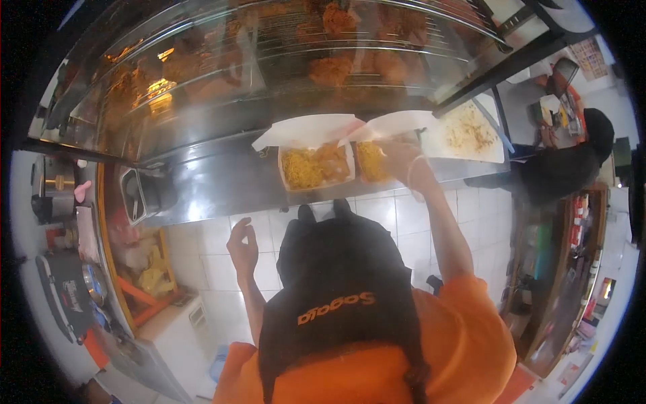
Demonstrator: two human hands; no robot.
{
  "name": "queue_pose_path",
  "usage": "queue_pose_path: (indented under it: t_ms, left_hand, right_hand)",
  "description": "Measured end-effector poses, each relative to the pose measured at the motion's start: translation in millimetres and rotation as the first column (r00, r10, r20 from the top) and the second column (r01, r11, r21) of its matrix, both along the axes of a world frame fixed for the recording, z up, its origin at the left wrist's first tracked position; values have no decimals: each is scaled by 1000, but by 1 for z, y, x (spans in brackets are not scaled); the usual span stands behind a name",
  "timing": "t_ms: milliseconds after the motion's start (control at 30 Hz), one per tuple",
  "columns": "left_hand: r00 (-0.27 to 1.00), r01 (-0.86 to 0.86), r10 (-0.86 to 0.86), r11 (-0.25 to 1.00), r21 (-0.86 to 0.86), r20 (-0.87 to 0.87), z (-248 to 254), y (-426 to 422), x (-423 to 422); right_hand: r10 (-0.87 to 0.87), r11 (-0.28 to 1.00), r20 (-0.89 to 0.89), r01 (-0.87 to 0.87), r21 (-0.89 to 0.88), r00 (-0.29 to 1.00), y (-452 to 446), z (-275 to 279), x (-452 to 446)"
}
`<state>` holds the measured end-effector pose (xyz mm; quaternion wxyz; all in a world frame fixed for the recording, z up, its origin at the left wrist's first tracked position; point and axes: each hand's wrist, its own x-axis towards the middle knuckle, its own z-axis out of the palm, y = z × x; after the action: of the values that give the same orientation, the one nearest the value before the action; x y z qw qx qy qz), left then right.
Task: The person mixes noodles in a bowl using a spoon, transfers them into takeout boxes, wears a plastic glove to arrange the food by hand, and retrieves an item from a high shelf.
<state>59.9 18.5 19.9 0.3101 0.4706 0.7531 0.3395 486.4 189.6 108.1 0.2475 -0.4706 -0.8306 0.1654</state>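
Two open white boxes stand side by side on the steel counter [215,172]. The left box [317,168] holds yellow noodles and a brown fried piece. Yellow food also shows in the right box [371,161]. My right hand [410,165], in what looks like a clear glove, is over that box's right side; its fingers are blurred and what they hold cannot be made out. Off the counter's front edge, my left hand [243,244] hangs bare over the floor, fingers curled and apart, holding nothing.
Fried pieces lie on racks in a glass cabinet [333,67] above the counter. A crumb-covered white board [470,131] is at right. A metal container [138,195] sits at left. Another person [565,161] in dark clothes stands at far right.
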Motion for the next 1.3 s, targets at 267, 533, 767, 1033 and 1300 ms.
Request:
queue_pose_path:
  t_ms: [267, 533, 767, 1033, 1300]
  left_hand:
    - [998, 37, -33, 997, 67, -55, 12, 12, 6]
    - [990, 143, -141, 987, 77, -32, 25, 26, 32]
    - [990, 140, -137, 985, 97, -41, 28, 21, 35]
    - [983, 178, -175, 981, 81, -50, 26, 21, 29]
    - [993, 115, -114, 991, 72, -14, 22, 15, 20]
  right_hand:
    - [-106, 983, 395, 156, -95, 913, -28, -49, 30]
    - [96, 915, 686, 207, -345, 722, -19, -44, -15]
    - [130, 979, 374, -60, -194, 918, -12, -42, 8]
    - [-77, 926, 192, 142, -351, 978, 23, 10, 20]
    - [-220, 970, 375, 243, -15, 900, 22, -64, 76]
